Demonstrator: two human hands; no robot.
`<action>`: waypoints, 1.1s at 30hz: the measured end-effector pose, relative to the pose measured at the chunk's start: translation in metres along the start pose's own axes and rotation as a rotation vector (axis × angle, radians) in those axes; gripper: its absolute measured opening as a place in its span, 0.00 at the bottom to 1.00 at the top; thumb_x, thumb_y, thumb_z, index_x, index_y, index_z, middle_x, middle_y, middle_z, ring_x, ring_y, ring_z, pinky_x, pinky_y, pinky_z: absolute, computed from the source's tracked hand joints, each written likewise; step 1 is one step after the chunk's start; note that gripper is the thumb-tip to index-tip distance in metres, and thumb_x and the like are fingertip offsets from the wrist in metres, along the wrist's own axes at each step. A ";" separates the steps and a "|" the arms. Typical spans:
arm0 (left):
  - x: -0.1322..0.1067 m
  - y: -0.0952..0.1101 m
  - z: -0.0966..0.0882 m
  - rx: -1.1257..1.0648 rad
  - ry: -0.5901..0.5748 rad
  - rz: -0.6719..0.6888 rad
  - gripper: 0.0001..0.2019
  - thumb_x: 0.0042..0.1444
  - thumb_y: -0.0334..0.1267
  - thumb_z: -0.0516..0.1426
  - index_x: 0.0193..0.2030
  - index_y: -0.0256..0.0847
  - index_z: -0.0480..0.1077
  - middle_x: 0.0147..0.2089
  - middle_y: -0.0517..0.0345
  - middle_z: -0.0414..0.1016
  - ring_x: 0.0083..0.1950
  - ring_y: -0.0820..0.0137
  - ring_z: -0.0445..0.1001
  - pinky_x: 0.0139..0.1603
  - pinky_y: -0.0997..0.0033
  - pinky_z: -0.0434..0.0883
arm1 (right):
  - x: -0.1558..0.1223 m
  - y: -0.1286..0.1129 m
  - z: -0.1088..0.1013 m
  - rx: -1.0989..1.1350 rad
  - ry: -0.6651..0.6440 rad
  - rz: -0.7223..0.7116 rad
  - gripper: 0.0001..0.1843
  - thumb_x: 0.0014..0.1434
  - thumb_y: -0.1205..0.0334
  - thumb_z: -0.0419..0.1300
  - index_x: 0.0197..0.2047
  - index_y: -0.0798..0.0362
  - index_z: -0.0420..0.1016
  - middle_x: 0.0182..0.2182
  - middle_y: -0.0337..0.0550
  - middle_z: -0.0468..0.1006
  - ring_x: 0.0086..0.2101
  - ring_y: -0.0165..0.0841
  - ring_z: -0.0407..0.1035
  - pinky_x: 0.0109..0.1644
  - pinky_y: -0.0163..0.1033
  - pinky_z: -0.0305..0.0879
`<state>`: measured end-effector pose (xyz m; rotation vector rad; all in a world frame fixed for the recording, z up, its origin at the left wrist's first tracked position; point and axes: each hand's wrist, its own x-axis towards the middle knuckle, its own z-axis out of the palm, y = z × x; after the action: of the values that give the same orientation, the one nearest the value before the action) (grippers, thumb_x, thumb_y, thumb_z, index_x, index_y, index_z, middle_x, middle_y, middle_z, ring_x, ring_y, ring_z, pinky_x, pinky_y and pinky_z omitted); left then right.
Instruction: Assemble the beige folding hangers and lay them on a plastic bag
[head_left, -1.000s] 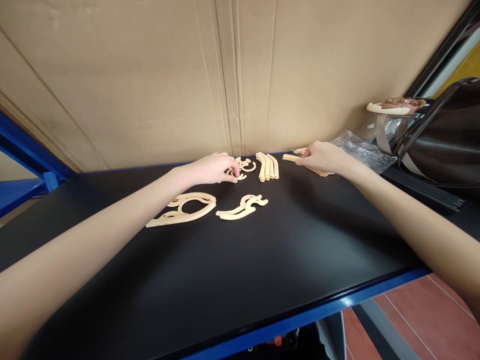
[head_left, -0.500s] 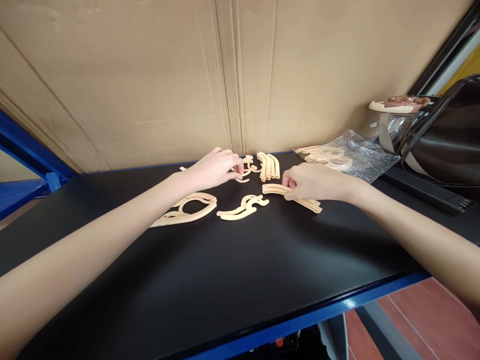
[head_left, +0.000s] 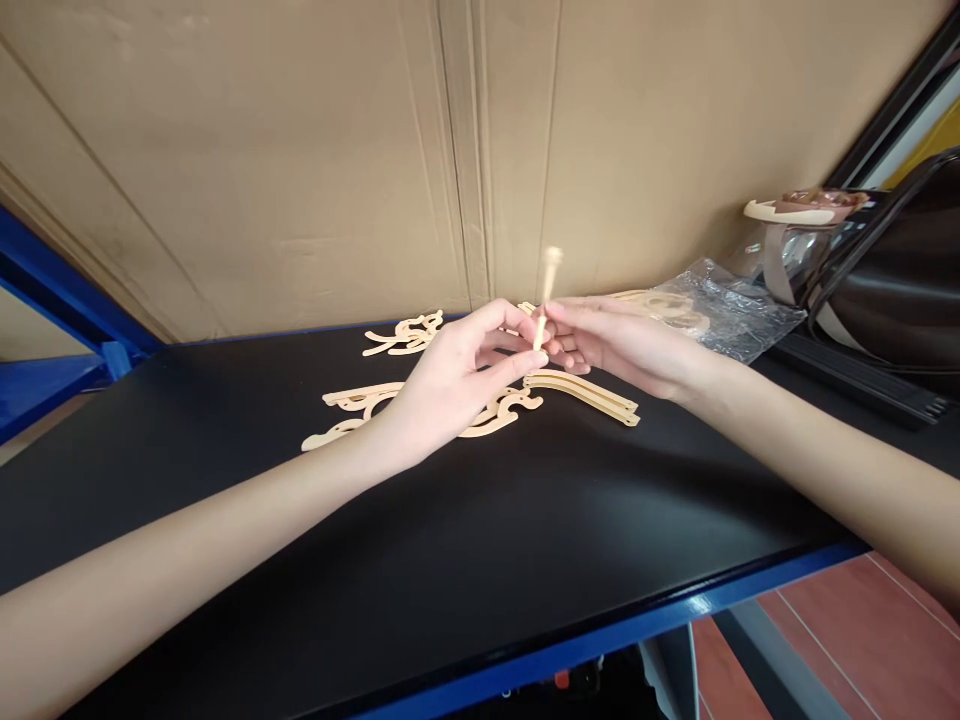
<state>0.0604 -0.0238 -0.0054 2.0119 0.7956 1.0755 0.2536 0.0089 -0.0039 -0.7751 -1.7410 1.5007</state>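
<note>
Above the table my left hand [head_left: 442, 385] pinches the lower end of a slim, pale wooden piece [head_left: 551, 268], which stands nearly upright and slightly blurred. The fingers of my right hand [head_left: 626, 345] close on the same piece from the other side, around its middle. Below my right hand lie curved wooden strips [head_left: 589, 388], stacked side by side. Curly wooden cut-outs [head_left: 495, 425] show partly beneath my left hand, with larger curved wooden parts [head_left: 337, 432] to their left. More curved strips behind the hands are mostly hidden.
Small curved wooden pieces [head_left: 405, 335] lie at the table's back edge. On the right are a clear plastic bag [head_left: 712, 310] with flat wooden parts, a transparent container [head_left: 802, 240] and a dark bag [head_left: 896, 270]. Cardboard [head_left: 300, 160] stands behind the black table [head_left: 465, 560].
My right hand has let go of the curved strips and moved up and left. My left hand has shifted right, and both hands now hold a slim wooden piece above the table.
</note>
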 end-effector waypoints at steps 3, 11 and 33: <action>-0.006 0.001 0.013 0.090 0.129 -0.100 0.18 0.60 0.37 0.58 0.56 0.40 0.61 0.60 0.47 0.68 0.56 0.64 0.73 0.54 0.64 0.72 | 0.003 0.002 -0.005 0.007 0.190 -0.044 0.13 0.60 0.55 0.62 0.30 0.56 0.70 0.24 0.35 0.64 0.25 0.23 0.57 0.27 0.32 0.53; -0.016 -0.002 0.067 0.685 -0.455 0.045 0.31 0.68 0.52 0.45 0.70 0.31 0.50 0.74 0.43 0.48 0.75 0.56 0.42 0.72 0.50 0.48 | 0.011 0.004 -0.029 -0.071 0.462 -0.118 0.13 0.66 0.61 0.55 0.29 0.55 0.66 0.21 0.35 0.64 0.21 0.22 0.57 0.23 0.29 0.52; -0.058 0.008 0.031 1.081 -0.356 0.077 0.09 0.63 0.29 0.51 0.46 0.37 0.69 0.41 0.52 0.74 0.41 0.62 0.72 0.41 0.63 0.69 | 0.007 0.016 -0.017 -0.334 0.080 -0.036 0.15 0.52 0.54 0.68 0.38 0.55 0.77 0.32 0.40 0.77 0.26 0.24 0.67 0.27 0.31 0.60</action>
<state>0.0621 -0.0827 -0.0364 3.0062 1.2574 0.2432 0.2631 0.0267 -0.0174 -0.9512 -1.9594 1.1518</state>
